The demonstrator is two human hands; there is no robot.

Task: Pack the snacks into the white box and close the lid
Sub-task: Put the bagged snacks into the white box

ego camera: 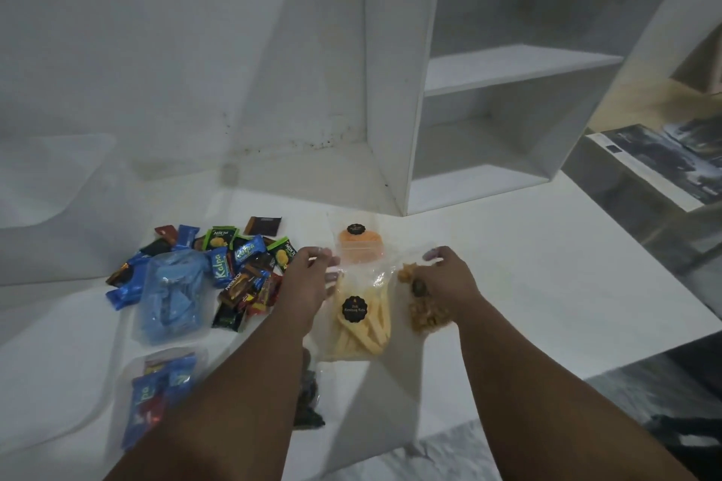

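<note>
A clear bag of yellow sticks (pixel 365 318) with a round black label lies on the white table (pixel 547 285) between my hands. My left hand (pixel 308 277) curls its fingers round that bag's upper left edge. My right hand (pixel 449 281) grips the crumpled plastic top of a bag of brown snacks (pixel 428 318) just right of it. Behind them sits a small bag of orange snacks (pixel 357 246). A heap of small wrapped snacks (pixel 242 266) in blue, green and brown lies to the left. A pale blurred box shape (pixel 47 187) shows at the far left.
A clear bag of blue packets (pixel 172 293) and another clear bag of mixed snacks (pixel 160 390) lie on the near left. A dark packet (pixel 308 402) sits partly under my left forearm. A white shelf unit (pixel 469 90) stands behind. The table's edge (pixel 625 367) runs along the right.
</note>
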